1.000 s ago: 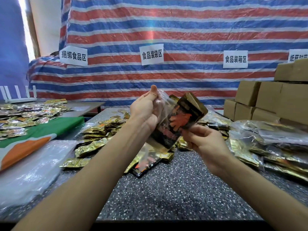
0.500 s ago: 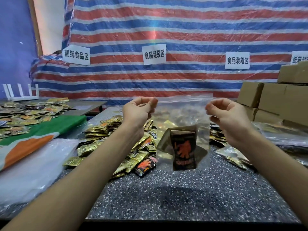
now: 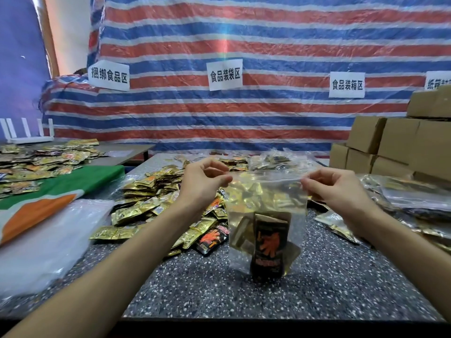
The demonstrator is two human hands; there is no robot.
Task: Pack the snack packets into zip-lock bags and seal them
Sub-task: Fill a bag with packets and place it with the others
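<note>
A clear zip-lock bag hangs upright in front of me over the speckled table. My left hand pinches its top left corner and my right hand pinches its top right corner, so the zip strip is stretched between them. Inside, at the bottom, sit black-and-orange and gold snack packets. A heap of loose gold snack packets lies on the table behind and to the left of the bag.
A stack of empty clear bags lies at the left on a green-and-orange cloth. Filled bags pile up at the right, with cardboard boxes behind them. More packets cover a side table at far left.
One second ago my right hand was pushing a packet into the bag held by my left. Both hands have since moved to the top corners, and the bag now hangs upright between them.
</note>
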